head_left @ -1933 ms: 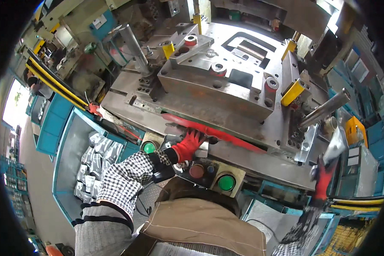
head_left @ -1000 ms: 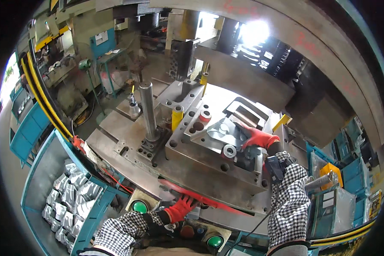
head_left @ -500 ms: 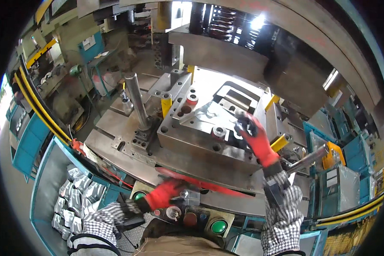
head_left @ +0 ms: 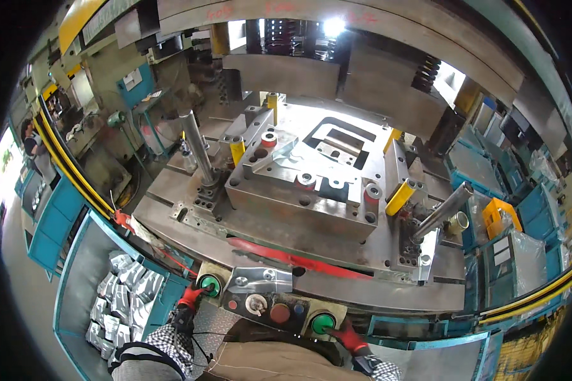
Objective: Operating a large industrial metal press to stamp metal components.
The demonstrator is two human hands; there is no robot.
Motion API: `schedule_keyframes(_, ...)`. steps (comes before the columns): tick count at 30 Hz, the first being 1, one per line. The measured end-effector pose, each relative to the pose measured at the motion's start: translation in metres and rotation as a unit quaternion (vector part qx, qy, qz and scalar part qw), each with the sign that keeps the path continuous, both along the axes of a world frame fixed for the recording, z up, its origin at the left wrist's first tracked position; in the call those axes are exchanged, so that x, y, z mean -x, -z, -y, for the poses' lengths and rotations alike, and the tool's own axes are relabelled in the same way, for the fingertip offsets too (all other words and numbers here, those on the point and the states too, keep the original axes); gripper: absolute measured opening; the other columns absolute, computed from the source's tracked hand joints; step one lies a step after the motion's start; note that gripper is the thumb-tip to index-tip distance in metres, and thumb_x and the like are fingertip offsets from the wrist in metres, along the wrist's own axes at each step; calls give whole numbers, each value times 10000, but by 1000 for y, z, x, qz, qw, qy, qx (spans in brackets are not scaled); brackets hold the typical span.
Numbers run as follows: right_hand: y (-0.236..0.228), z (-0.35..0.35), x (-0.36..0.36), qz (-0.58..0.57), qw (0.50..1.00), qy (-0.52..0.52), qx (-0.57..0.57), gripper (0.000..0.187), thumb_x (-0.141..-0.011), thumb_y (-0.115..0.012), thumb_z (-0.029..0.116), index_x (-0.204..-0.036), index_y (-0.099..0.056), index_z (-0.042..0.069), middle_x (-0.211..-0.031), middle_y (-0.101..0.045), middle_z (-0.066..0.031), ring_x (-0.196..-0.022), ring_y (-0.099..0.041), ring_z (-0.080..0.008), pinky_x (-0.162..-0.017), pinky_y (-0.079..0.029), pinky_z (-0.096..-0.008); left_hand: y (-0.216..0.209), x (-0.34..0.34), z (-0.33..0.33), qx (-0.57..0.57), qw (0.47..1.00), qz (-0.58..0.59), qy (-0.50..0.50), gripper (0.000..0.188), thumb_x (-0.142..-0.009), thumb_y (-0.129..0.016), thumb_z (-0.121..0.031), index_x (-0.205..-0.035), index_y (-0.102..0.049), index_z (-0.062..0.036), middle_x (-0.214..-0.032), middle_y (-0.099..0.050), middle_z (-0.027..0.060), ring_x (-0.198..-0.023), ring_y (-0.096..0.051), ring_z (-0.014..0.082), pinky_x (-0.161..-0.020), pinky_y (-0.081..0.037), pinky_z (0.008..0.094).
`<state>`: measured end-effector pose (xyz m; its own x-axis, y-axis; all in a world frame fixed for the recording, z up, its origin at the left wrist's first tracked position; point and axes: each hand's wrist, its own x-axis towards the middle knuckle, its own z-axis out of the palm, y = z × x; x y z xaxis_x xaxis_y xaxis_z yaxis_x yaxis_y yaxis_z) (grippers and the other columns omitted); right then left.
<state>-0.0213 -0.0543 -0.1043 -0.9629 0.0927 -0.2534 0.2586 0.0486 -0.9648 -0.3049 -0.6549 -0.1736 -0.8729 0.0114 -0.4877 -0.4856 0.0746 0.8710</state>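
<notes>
My left hand, in a red and black glove, reaches a finger onto the left green push button. On the right green push button rests a stretched finger or thumb of my right hand, gloved alike. Neither hand holds anything; their other fingers are partly hidden. Between them lies the control panel, with a red knob and smaller buttons. A shaped sheet-metal part with two holes sits behind the panel. Farther off, a shiny flat sheet-metal piece lies on the lower die.
The upper press block hangs over the die. Steel guide posts and yellow posts stand around it. A blue bin at left holds several metal parts. A red strip runs along the bed's front edge.
My right hand has left the die and come down to the right green button. My left hand has moved from beside the metal part to the left green button. The view has shifted.
</notes>
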Motion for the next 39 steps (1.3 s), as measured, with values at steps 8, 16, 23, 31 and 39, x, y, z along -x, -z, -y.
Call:
schedule_keyframes(8,79,-3,-16,5,991,116,-70,845,-825,-930,167,-1518,-463,46,-1436,-641,-132,-1296,-627,-263,-1102,-519,-437,-6,29,-45,49,996,-76,4,520,-843,-857,-97,-1335,-701,-31,-1078,-770,63,-848,-698,214,-716,-572,397)
schedule_keyframes(16,44,11,-5,-41,991,88,-96,860,-782,-944,226,-1489,-502,14,-1382,-686,-177,-1259,-669,-304,-1064,-542,-454,-8,16,-32,89,994,-57,-25,587,-767,-924,-109,-1297,-709,25,-1163,-793,116,-993,-756,228,-878,-620,396)
schedule_keyframes(23,124,-20,-15,-19,989,96,-110,1049,-713,-985,343,-1490,-395,-43,-1366,-663,-255,-1273,-655,-390,-1058,-534,-489,-19,28,-59,95,992,-79,-1,603,-782,-914,-132,-1330,-705,10,-1158,-789,107,-989,-741,224,-859,-608,382)
schedule_keyframes(31,89,-8,-4,-26,990,78,-110,969,-757,-968,300,-1498,-442,-34,-1407,-650,-236,-1305,-640,-370,-1089,-518,-477,-15,20,-41,102,991,-91,0,701,-711,-995,-218,-1289,-702,48,-1202,-779,141,-1039,-743,255,-913,-615,405)
schedule_keyframes(39,40,-27,-14,32,999,20,-30,805,-868,-884,257,-1529,-507,-4,-1485,-620,-228,-1350,-620,-355,-1124,-496,-463,-47,48,-44,266,936,17,229,458,-889,-837,-459,-1114,-778,-64,-954,-752,46,-784,-663,181,-691,-560,396)
